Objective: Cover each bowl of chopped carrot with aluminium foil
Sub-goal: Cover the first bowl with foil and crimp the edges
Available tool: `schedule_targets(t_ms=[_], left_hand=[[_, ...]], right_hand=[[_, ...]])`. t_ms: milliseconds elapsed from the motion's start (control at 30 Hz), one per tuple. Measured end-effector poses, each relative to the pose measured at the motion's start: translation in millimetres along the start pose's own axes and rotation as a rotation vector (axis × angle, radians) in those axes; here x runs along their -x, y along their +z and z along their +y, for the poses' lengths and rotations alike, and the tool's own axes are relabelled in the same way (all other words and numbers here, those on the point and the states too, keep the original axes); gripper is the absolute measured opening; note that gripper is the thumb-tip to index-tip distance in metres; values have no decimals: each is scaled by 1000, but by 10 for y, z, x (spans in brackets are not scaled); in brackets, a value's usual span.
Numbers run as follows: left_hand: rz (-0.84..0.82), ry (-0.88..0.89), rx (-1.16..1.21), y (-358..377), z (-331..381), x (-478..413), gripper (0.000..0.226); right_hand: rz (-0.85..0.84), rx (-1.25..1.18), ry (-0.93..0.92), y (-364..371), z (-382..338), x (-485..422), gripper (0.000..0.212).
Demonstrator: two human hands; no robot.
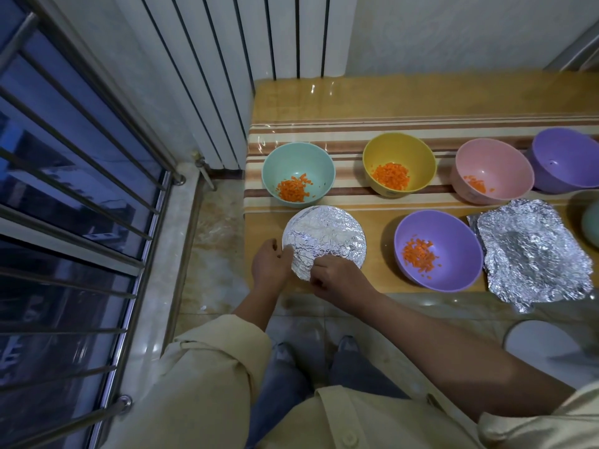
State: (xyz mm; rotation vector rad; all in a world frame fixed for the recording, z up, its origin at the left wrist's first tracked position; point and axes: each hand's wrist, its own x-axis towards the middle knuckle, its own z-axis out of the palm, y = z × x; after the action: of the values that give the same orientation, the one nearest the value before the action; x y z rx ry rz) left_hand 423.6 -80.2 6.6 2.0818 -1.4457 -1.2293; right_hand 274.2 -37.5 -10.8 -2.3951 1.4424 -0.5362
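foil [324, 236], crinkled and silver, hides the whole bowl beneath it at the near left corner of the table [382, 215]. left hand [269, 264] grips the foil's left edge with curled fingers; right hand [337, 277] pinches its near edge.

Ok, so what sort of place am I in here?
Most likely a home, in a corner by a window: a white radiator on the wall, a barred window beside it, and a striped tablecloth holding bowls of chopped carrot.
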Motion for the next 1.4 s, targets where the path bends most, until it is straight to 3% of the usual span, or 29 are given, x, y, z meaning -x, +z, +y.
schedule_targets(t_ms=[100,300,400,700,833,1133,1400], left_hand=[[86,-132,-6,75,-79,158,54],[73,-184,14,209,-153,251,25],[100,-193,20,183,-107,207,21],[72,-257,182,175,-147,126,22],[25,-305,313,229,-167,261,38],[78,-292,381,335,-118,343,11],[99,-294,336,298,-126,227,22]], right_hand=[[35,-29,48,20,-17,-48,21],[16,-94,37,36,-1,-55,10],[10,-56,20,-14,80,41,18],[-46,55,68,-28,24,27,26],[-49,-7,115,-30,46,22,24],[-32,-48,125,-12,77,-9,15],[-29,-52,64,-28,61,21,14]])
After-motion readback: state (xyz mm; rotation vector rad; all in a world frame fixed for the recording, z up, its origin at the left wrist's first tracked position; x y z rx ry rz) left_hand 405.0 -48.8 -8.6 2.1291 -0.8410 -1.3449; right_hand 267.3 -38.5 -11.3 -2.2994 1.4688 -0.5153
